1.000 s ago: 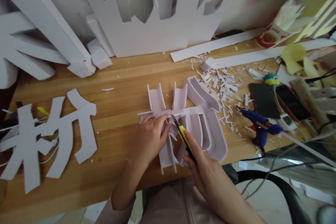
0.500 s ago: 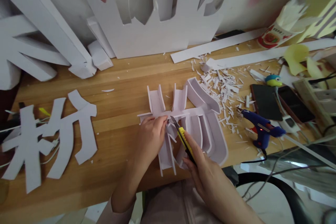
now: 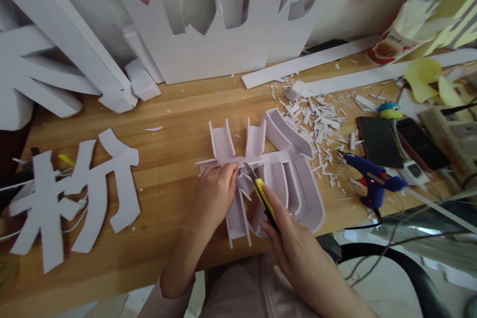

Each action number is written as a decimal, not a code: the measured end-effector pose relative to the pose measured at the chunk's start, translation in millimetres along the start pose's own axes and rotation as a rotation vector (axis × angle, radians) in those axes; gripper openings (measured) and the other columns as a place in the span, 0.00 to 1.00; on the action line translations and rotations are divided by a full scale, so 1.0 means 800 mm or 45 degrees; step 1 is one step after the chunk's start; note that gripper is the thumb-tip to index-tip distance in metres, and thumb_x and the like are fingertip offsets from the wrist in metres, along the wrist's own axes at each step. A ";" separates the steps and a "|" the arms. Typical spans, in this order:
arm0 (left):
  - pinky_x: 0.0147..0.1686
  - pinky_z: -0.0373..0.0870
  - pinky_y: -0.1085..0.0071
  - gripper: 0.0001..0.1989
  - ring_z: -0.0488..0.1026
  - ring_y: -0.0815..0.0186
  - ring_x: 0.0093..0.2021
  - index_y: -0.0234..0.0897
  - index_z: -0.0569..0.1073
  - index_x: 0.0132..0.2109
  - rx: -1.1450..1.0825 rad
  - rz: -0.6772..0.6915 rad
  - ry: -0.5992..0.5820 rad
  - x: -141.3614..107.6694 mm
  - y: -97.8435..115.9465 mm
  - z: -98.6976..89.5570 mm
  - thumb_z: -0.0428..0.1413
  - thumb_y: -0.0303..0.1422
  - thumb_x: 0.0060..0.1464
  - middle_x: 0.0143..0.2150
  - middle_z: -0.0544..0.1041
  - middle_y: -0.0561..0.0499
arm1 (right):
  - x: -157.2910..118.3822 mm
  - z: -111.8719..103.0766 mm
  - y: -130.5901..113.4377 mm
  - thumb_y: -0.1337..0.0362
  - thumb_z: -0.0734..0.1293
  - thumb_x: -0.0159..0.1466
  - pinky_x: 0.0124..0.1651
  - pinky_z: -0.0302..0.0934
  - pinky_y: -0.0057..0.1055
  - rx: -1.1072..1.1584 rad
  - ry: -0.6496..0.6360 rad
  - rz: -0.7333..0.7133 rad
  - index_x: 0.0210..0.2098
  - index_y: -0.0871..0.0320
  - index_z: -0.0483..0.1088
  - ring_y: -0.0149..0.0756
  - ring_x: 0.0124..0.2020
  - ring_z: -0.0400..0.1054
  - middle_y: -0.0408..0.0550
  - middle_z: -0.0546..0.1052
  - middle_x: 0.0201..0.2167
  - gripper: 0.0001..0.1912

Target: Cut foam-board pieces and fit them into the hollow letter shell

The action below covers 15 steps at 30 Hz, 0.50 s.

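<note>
A white foam character with raised side walls [image 3: 255, 140] lies near the front edge of the wooden table. My left hand [image 3: 216, 189] is closed at its middle, fingertips pinched on a white strip [image 3: 244, 182] by the inner wall; the exact grip is partly hidden. My right hand [image 3: 286, 228] is wrapped round a yellow and black cutter knife [image 3: 265, 202]. The knife's blade points up and left, its tip at the character's centre, just right of my left fingertips.
White scraps [image 3: 316, 117] lie behind and right of the character. A blue glue gun [image 3: 374, 179], a dark phone [image 3: 423, 144] and cables are at the right. Flat white character pieces [image 3: 89, 189] lie left. Large white boards [image 3: 223, 54] stand behind.
Both hands and the knife stay almost in place. The blade tip has moved very slightly, and the view has shifted a little.
</note>
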<state>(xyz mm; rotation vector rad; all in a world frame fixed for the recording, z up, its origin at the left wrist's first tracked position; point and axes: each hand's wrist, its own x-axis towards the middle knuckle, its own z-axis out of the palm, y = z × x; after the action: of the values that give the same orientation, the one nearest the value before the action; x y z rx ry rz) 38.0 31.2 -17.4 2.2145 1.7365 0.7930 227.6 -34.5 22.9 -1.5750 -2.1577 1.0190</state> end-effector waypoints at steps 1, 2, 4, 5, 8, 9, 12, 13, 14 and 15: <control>0.44 0.76 0.62 0.08 0.81 0.58 0.40 0.36 0.76 0.44 0.008 -0.008 -0.015 0.001 0.001 -0.001 0.52 0.28 0.66 0.39 0.84 0.46 | 0.000 0.001 0.001 0.68 0.53 0.72 0.37 0.76 0.37 -0.011 0.005 -0.003 0.73 0.59 0.46 0.45 0.40 0.81 0.61 0.80 0.50 0.30; 0.43 0.76 0.62 0.07 0.81 0.57 0.39 0.36 0.76 0.43 0.018 -0.016 -0.033 0.003 0.002 -0.002 0.52 0.28 0.65 0.38 0.84 0.46 | 0.000 0.001 0.002 0.68 0.53 0.72 0.37 0.76 0.37 -0.023 0.009 -0.007 0.73 0.59 0.46 0.45 0.39 0.81 0.61 0.81 0.49 0.30; 0.38 0.75 0.64 0.07 0.81 0.58 0.37 0.36 0.76 0.42 0.037 -0.027 -0.070 0.007 0.004 -0.004 0.53 0.28 0.65 0.36 0.84 0.46 | 0.000 0.003 0.003 0.68 0.53 0.72 0.36 0.76 0.37 -0.043 0.009 -0.016 0.73 0.60 0.46 0.46 0.39 0.81 0.61 0.81 0.47 0.30; 0.35 0.74 0.65 0.07 0.81 0.58 0.35 0.37 0.76 0.42 0.048 -0.029 -0.087 0.009 0.004 -0.006 0.53 0.28 0.65 0.35 0.84 0.47 | 0.001 0.003 0.003 0.67 0.53 0.72 0.35 0.76 0.37 -0.053 0.011 -0.020 0.73 0.60 0.46 0.46 0.38 0.81 0.61 0.81 0.47 0.30; 0.32 0.71 0.68 0.06 0.80 0.59 0.32 0.38 0.76 0.40 0.077 -0.018 -0.111 0.016 0.005 -0.010 0.54 0.27 0.64 0.34 0.84 0.49 | 0.002 0.005 0.002 0.69 0.53 0.72 0.33 0.76 0.38 -0.097 0.025 -0.031 0.72 0.62 0.47 0.47 0.36 0.81 0.63 0.80 0.49 0.30; 0.31 0.71 0.69 0.06 0.80 0.59 0.32 0.39 0.76 0.39 0.084 -0.005 -0.113 0.018 0.005 -0.011 0.55 0.27 0.63 0.33 0.84 0.50 | 0.002 0.005 0.001 0.69 0.53 0.71 0.33 0.76 0.39 -0.116 0.028 -0.033 0.72 0.62 0.48 0.47 0.36 0.81 0.64 0.80 0.50 0.31; 0.30 0.70 0.70 0.07 0.80 0.61 0.32 0.40 0.76 0.38 0.101 0.053 -0.089 0.022 0.005 -0.013 0.55 0.25 0.62 0.33 0.83 0.52 | 0.003 0.002 -0.001 0.71 0.53 0.70 0.32 0.75 0.38 -0.136 0.031 -0.047 0.73 0.62 0.47 0.45 0.32 0.80 0.63 0.80 0.49 0.32; 0.29 0.69 0.71 0.07 0.80 0.62 0.31 0.40 0.76 0.38 0.103 0.077 -0.068 0.023 0.006 -0.014 0.54 0.25 0.62 0.33 0.83 0.52 | 0.003 0.000 -0.002 0.71 0.53 0.71 0.31 0.75 0.36 -0.138 0.041 -0.052 0.73 0.61 0.46 0.43 0.30 0.79 0.62 0.80 0.47 0.32; 0.29 0.69 0.71 0.08 0.80 0.62 0.31 0.40 0.75 0.38 0.105 0.102 -0.039 0.024 0.007 -0.016 0.54 0.24 0.62 0.33 0.83 0.52 | 0.003 -0.002 -0.004 0.71 0.53 0.71 0.31 0.75 0.35 -0.140 0.060 -0.064 0.73 0.60 0.45 0.42 0.28 0.78 0.60 0.81 0.46 0.32; 0.29 0.70 0.71 0.08 0.80 0.63 0.32 0.39 0.75 0.39 0.106 0.124 -0.004 0.025 0.009 -0.019 0.53 0.24 0.63 0.34 0.83 0.51 | 0.002 -0.005 -0.006 0.70 0.53 0.71 0.30 0.75 0.34 -0.143 0.089 -0.085 0.74 0.59 0.43 0.40 0.26 0.78 0.59 0.81 0.44 0.33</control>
<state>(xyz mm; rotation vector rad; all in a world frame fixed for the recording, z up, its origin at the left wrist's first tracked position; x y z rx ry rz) 39.0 45.9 4.6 2.3695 1.7009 0.7498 225.7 -32.3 29.1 -1.5511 -2.2389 0.8234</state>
